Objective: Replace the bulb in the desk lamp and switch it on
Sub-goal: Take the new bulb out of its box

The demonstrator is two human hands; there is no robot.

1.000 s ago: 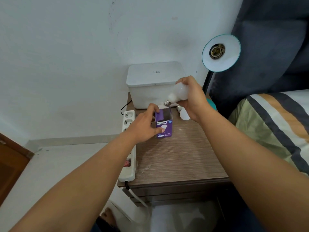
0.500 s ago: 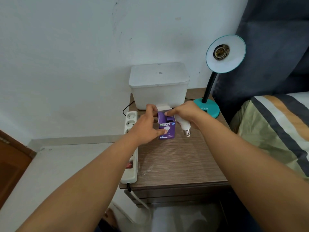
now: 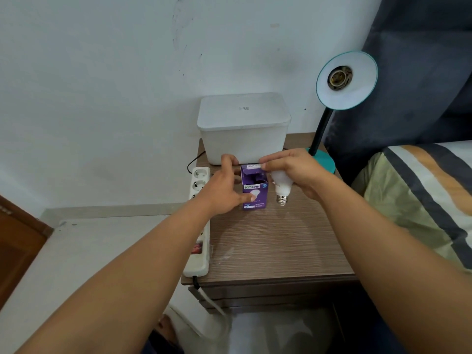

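A teal desk lamp (image 3: 357, 95) stands at the back right of the wooden nightstand (image 3: 268, 246), its shade turned toward me and its socket (image 3: 339, 77) empty. My left hand (image 3: 224, 190) grips a purple bulb box (image 3: 255, 198) that stands upright with its top open. My right hand (image 3: 298, 172) holds a white bulb (image 3: 282, 185) just right of the box, screw base pointing down toward me, while its thumb and forefinger pinch the box's top flap. What is inside the box is hidden.
A white lidded container (image 3: 242, 129) sits against the wall behind the box. A white power strip (image 3: 200, 180) lies along the nightstand's left edge. A striped bed (image 3: 421, 195) borders the right side, with a dark headboard behind the lamp.
A second ago my right hand held a bulb above the box, another lying beside it. It has come down to the box flap, and only one bulb shows.
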